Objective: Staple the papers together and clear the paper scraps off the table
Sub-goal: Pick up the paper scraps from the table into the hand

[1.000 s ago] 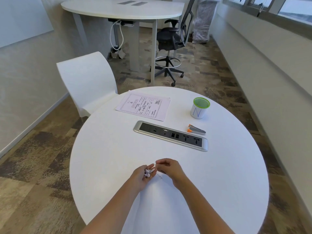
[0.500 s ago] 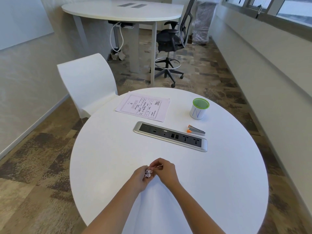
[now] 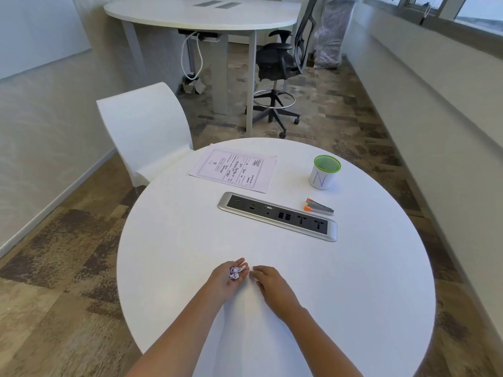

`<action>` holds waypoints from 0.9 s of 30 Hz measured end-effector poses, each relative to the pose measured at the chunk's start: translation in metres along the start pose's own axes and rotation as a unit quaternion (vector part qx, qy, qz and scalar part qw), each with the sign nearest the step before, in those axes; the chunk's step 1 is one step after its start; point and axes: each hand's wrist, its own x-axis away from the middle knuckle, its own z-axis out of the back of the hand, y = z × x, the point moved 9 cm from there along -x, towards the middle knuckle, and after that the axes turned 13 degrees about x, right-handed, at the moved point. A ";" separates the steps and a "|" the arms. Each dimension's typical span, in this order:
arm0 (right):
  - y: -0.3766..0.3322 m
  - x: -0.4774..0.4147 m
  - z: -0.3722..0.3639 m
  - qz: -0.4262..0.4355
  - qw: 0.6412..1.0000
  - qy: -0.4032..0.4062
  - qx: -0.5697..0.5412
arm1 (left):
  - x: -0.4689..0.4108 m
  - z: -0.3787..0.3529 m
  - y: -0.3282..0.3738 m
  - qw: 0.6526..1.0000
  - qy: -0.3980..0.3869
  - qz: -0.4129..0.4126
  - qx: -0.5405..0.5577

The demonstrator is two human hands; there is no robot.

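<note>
My left hand (image 3: 227, 277) rests palm-up on the round white table (image 3: 177, 240), cupped around crumpled paper scraps (image 3: 235, 272) with purple print. Just to its right, my right hand (image 3: 269, 280) lies palm-down on the tabletop, fingers loosely apart, and nothing shows in it. The printed papers (image 3: 234, 170) lie flat at the far side of the table. An orange and grey stapler (image 3: 317, 206) lies on the table to the right, beyond the power strip.
A silver power and data strip (image 3: 277, 217) is set into the table's middle. A white cup with a green rim (image 3: 324, 172) stands at the far right. A white chair (image 3: 144, 131) sits at the table's far left edge. Another table and an office chair stand further back.
My right hand has drawn back from the left hand's scraps and come down flat on the table. My left hand has turned palm-up, so the scraps show in it.
</note>
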 end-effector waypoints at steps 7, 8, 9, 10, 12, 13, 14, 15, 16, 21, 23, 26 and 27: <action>0.000 0.023 -0.005 0.069 0.992 0.041 0.098 | -0.004 0.004 -0.001 1.000 -0.003 0.007 0.007; -0.001 0.025 -0.005 0.074 0.992 0.044 0.090 | -0.004 0.005 -0.001 1.000 -0.001 0.009 0.005; 0.004 0.025 -0.005 0.051 0.996 0.046 0.064 | -0.005 0.005 0.000 1.000 0.001 0.010 0.004; 0.008 0.026 -0.005 0.046 0.995 0.049 0.068 | -0.005 0.006 0.000 1.000 0.003 0.009 0.005; 0.009 0.025 -0.006 0.056 0.995 0.034 0.079 | -0.005 0.005 0.000 1.000 0.000 0.007 0.003; 0.009 0.023 -0.005 0.048 0.995 0.029 0.083 | -0.005 0.004 -0.001 1.000 -0.002 0.008 -0.002; 0.009 0.021 -0.003 0.041 0.996 0.018 0.083 | -0.005 0.004 -0.002 1.000 -0.004 0.007 -0.006; 0.007 0.020 0.000 0.037 0.996 0.023 0.083 | -0.006 0.004 -0.003 1.000 -0.005 0.007 -0.007; 0.006 0.020 0.006 0.031 0.996 0.034 0.080 | -0.005 0.003 -0.004 1.000 -0.006 0.008 -0.008; 0.005 0.020 0.013 0.005 0.996 0.053 0.067 | -0.003 0.003 -0.008 1.000 -0.001 0.009 0.003; 0.000 0.021 0.012 0.021 0.993 0.053 0.103 | -0.004 0.002 -0.008 1.000 -0.004 0.007 0.005; -0.006 0.024 0.009 0.037 0.984 0.053 0.164 | -0.003 0.001 -0.007 1.000 -0.010 0.007 0.006; -0.007 0.026 0.007 0.039 0.983 0.048 0.173 | -0.002 0.002 -0.007 1.000 -0.010 0.007 0.005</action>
